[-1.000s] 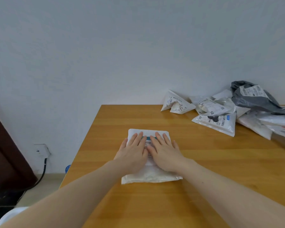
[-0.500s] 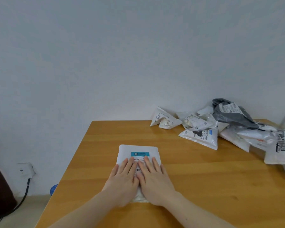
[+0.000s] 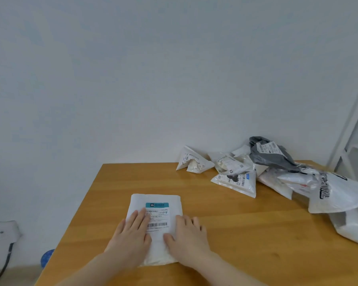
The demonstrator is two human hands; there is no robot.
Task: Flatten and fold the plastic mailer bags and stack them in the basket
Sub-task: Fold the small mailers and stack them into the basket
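While left hand and right hand press white mailer, fingers seemingly flat, spread.

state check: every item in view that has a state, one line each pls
white mailer bag: flat on the table, label up, pressed by both hands
left hand: flat, fingers straight, on the bag's left side
right hand: flat, fingers spread, across the bag's right edge
pile of mailer bags: crumpled, unfolded, at the table's far right
grey mailer bag: crumpled, atop the pile
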